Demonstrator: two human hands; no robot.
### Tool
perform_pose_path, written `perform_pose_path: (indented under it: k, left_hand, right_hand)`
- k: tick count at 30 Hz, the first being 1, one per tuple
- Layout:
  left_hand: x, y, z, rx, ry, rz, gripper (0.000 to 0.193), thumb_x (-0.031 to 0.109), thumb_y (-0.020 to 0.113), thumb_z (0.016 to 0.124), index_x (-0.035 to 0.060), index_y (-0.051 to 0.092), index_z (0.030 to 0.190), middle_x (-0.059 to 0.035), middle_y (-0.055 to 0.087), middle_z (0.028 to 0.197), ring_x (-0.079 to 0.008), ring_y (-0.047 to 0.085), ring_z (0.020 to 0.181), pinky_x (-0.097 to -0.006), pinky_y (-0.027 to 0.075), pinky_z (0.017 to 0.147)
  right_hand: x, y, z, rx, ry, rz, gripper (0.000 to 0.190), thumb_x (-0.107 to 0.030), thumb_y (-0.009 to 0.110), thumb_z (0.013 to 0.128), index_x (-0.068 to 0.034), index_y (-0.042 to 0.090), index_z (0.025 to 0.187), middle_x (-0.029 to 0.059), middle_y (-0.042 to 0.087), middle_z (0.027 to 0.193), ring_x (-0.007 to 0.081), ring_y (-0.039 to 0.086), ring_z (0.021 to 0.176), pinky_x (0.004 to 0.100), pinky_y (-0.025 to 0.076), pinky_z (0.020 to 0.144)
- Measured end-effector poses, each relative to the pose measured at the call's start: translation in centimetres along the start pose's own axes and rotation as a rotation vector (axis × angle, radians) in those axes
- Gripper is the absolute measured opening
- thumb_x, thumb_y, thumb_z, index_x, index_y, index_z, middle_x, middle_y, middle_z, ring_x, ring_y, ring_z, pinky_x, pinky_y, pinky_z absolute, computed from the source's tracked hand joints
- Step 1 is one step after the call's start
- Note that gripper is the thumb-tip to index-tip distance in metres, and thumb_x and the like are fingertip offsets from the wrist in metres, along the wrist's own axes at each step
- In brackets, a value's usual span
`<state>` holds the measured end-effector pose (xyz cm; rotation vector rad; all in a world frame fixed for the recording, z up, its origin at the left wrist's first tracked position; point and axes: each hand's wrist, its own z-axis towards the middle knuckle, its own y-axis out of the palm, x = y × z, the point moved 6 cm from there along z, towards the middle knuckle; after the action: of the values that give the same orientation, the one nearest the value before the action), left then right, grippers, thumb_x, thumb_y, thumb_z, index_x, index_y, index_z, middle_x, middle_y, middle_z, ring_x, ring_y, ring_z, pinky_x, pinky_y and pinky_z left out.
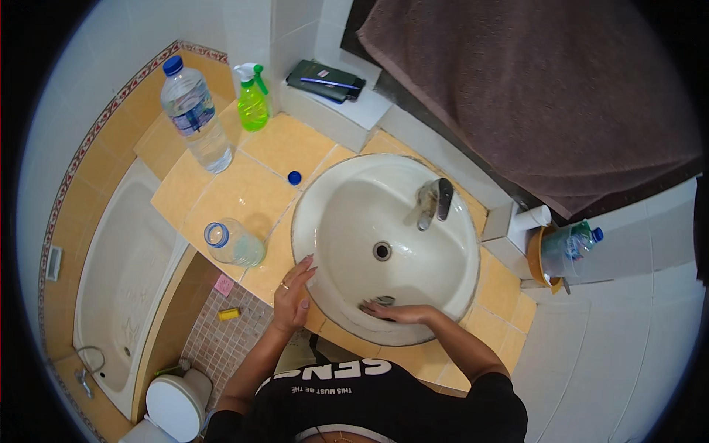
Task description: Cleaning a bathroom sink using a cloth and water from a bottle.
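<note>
My right hand (396, 312) reaches down against the near inner wall of the white oval washbasin (343, 194). A small, dark, roundish thing (385, 300) shows at its fingers, mostly covered, and I cannot tell whether the fingers grip it. My left hand (292, 293), with a ring on one finger, rests at the basin's left rim and holds nothing. Left of that hand, an uncapped clear plastic bottle (235, 246) with a blue neck ring stands on the yellow tiled counter (266, 216). A blue bottle cap (294, 178) lies near the rim.
Behind stand a large capped water bottle (196, 116) and a green spray bottle (252, 105). The chrome tap (432, 202) juts over the basin. A brown towel (526, 99) hangs at upper right. An orange bowl (536, 260) holds a plastic bottle. Below left are a bathtub (119, 255) and toilet (174, 407).
</note>
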<state>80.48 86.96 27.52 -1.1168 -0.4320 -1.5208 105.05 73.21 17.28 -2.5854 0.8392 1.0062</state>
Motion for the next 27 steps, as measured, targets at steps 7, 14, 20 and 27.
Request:
perform_pose_path:
  k: [7,14,20,27]
  left_hand:
    - [-0.2,0.2,0.6,-0.036,-0.011,-0.013,0.051,0.037,0.041,0.096,-0.0067,0.059,0.117,-0.0271,0.055,0.129,-0.0420,0.053,0.122,-0.0449,0.041,0.104]
    - [-0.4,0.0,0.6,-0.052,-0.019,-0.040,0.052,0.038,0.041,0.096,-0.0067,0.060,0.115,-0.0263,0.056,0.128,-0.0416,0.054,0.121,-0.0451,0.042,0.103]
    - [-0.4,0.3,0.5,-0.054,-0.013,-0.060,0.052,0.037,0.040,0.095,-0.0070,0.060,0.114,-0.0264,0.057,0.127,-0.0416,0.054,0.120,-0.0455,0.042,0.103]
    - [0.0,0.1,0.5,-0.045,-0.005,-0.067,0.053,0.038,0.038,0.096,-0.0069,0.061,0.113,-0.0264,0.058,0.126,-0.0420,0.054,0.120,-0.0458,0.042,0.103]
  right_hand:
    - [-5.8,-11.2,16.3,0.931,-0.270,-0.054,0.071,-0.041,0.030,0.101,0.000,0.002,0.151,0.0280,-0.008,0.156,0.0443,-0.005,0.145,0.0535,0.003,0.117]
    - [-3.6,-19.4,10.5,1.115,-0.014,-0.902,0.062,-0.044,0.042,0.098,-0.015,0.028,0.151,0.0084,0.011,0.161,0.0260,0.013,0.147,0.0480,0.011,0.117]
    - [5.7,-19.6,0.2,1.025,0.338,-1.218,0.057,-0.051,0.042,0.095,-0.029,0.036,0.147,-0.0109,0.024,0.157,0.0057,0.023,0.142,0.0383,0.015,0.118]
    - [5.3,-9.8,-8.0,0.647,0.785,-0.768,0.069,-0.058,0.030,0.097,-0.015,0.028,0.151,0.0074,0.010,0.161,0.0244,0.008,0.149,0.0633,0.003,0.114]
